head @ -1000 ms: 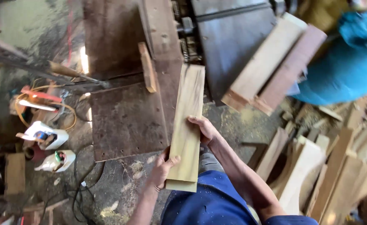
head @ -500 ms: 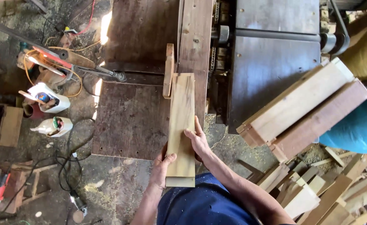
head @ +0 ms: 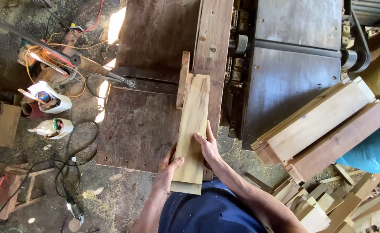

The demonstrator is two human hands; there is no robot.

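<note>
Board [head: 193, 129] farther forward, both hands alongside

Dusty concrete floor [head: 112, 198], sunlit patch [head: 116, 19], black cables [head: 60, 168], stacked planks [head: 323, 125]

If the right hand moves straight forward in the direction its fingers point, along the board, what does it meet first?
Probably the upright wooden fence piece by the far end of the pale board that the right hand presses; depth is unclear.

My left palm [head: 169, 166] hides behind the pale board [head: 193, 129]; at four o'clock, offcuts [head: 328, 203] run past the frame edge.
</note>
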